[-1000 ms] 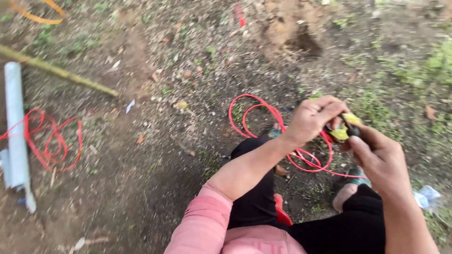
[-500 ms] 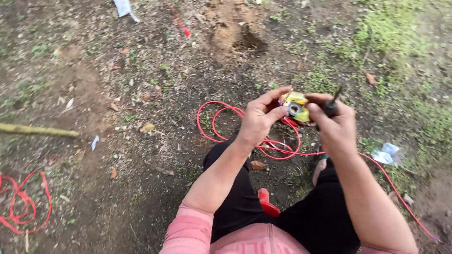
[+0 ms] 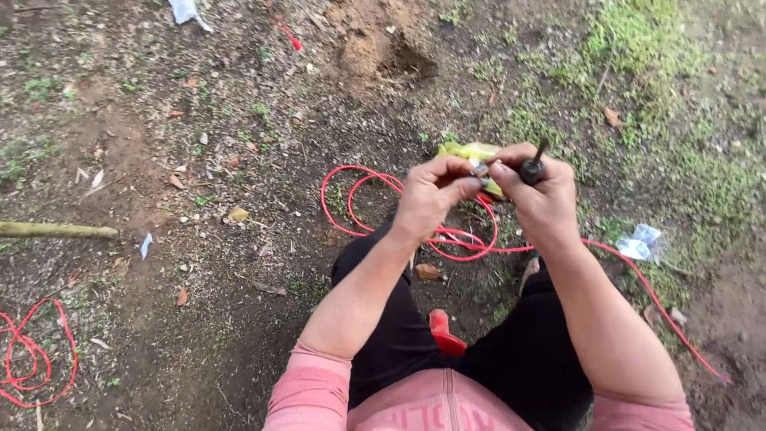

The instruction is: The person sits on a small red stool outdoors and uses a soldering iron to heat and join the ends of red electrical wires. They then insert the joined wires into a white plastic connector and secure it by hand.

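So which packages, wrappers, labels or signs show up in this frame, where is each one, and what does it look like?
Yellow-green wrapper: just beyond the two hands, partly hidden by them, crumpled.
Clear, bluish plastic wrapper: on the grass at right, beside the red cable, crumpled.
White scrap of packaging: on the dirt at the top edge, cut off by the frame.
No signs or screens in view.

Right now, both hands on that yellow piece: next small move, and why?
Probably seat the tool tip. The right hand grips a dark-handled tool, the left hand pinches the small yellow piece beside it, and the red wire lies coiled below, so a fine alignment seems due.
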